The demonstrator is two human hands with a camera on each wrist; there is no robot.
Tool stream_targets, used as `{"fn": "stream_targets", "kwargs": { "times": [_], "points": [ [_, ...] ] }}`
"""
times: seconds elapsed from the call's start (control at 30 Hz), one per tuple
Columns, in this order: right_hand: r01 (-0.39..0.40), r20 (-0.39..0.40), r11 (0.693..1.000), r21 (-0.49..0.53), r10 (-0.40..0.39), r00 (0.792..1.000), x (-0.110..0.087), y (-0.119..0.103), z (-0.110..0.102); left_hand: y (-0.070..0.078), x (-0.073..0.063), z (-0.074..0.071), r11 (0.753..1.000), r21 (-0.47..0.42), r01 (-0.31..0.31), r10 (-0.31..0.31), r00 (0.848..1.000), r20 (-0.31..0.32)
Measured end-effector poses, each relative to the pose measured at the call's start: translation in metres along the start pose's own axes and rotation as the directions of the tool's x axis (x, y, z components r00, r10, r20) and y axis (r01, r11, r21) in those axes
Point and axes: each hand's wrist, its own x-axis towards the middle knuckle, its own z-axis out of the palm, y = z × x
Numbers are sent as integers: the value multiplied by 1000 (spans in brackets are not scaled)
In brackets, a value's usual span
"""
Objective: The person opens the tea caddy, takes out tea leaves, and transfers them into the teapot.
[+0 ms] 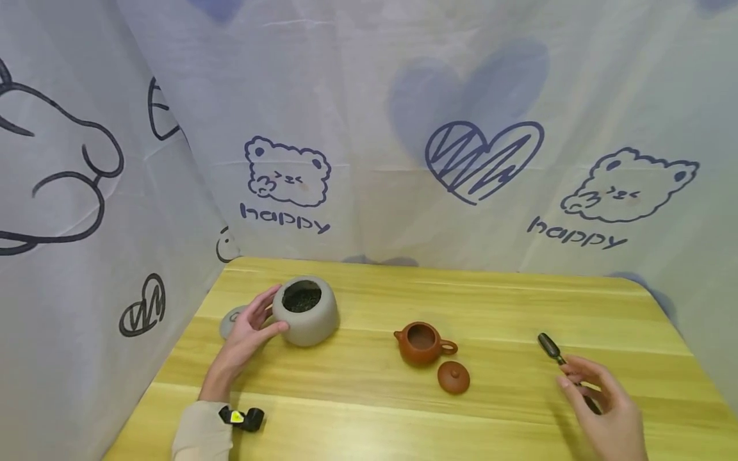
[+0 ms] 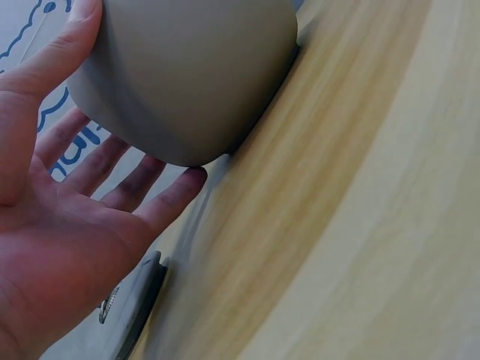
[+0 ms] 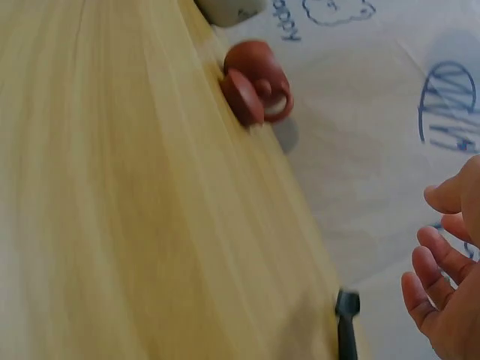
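Note:
A grey round jar (image 1: pixel 311 323) with dark dried tea leaves (image 1: pixel 302 297) inside stands at the left of the table. My left hand (image 1: pixel 248 336) holds it from its left side, thumb (image 2: pixel 64 56) against the near wall and fingers spread around the back and base. On the right lies a dark tea scoop (image 1: pixel 549 346) with a slim handle. My right hand (image 1: pixel 605 400) hovers just over that scoop, fingers loosely bent and apart; the right wrist view shows a gap between hand (image 3: pixel 450 262) and scoop (image 3: pixel 347 315).
A small reddish-brown teapot (image 1: pixel 419 346) sits uncovered mid-table, spout to the left. Its lid (image 1: pixel 453 378) lies beside it on the wooden table (image 1: pixel 357 410). The jar's grey lid (image 1: pixel 229 322) rests behind my left hand. Printed cloth (image 1: pixel 369 192) hangs along the back and left.

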Motion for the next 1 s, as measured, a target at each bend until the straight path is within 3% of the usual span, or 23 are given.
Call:
{"fn": "stream_targets", "kwargs": {
  "times": [0.3, 0.57, 0.73, 1.0],
  "points": [
    [-129, -68, 991, -24, 127, 990, 7, 31, -16, -4, 0, -1, 1000, 13, -10, 10, 1000, 3],
    [-214, 7, 968, -129, 217, 976, 7, 57, -23, -1, 2, 1, 1000, 5, 0, -1, 1000, 7],
    [-183, 31, 964, -194, 192, 981, 8, 68, -24, -1, 3, 1, 1000, 4, 3, -3, 1000, 11],
    [-89, 88, 924, -371, 130, 988, 15, 71, -24, -3, 2, 0, 1000, 15, -5, 5, 1000, 6]
  ]
}}
